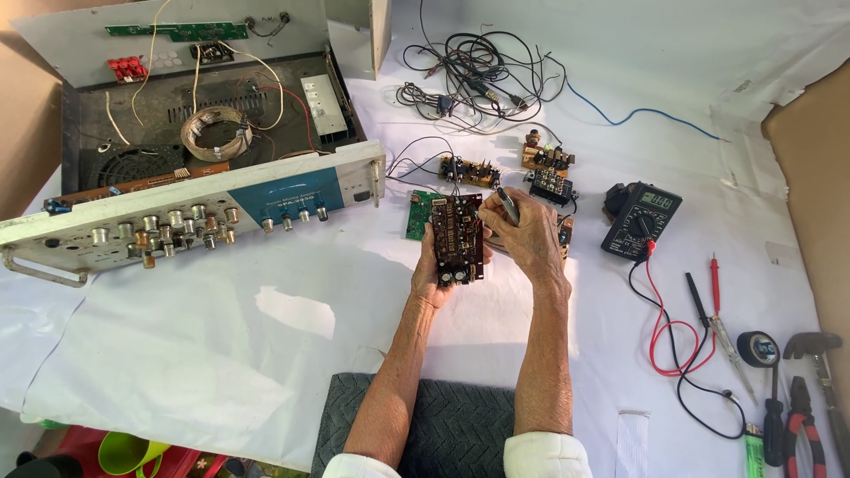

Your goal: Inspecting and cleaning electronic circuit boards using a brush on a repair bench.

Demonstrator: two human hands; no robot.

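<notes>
My left hand [428, 273] grips a dark red circuit board [457, 237] from its left side and holds it upright above the white table cover. My right hand [529, 235] rests against the board's right edge and holds a slim grey pen-like tool [507, 205], its tip pointing at the board's top right. A small green circuit board [418, 214] lies just behind the left hand. More small boards [549, 170] lie behind the right hand.
An opened amplifier chassis [204, 168] with many knobs fills the far left. A tangle of black cables [469, 75] lies at the back. A multimeter [640, 221] with red and black probes, black tape [758, 348], pliers [804, 434] and screwdrivers sit at the right.
</notes>
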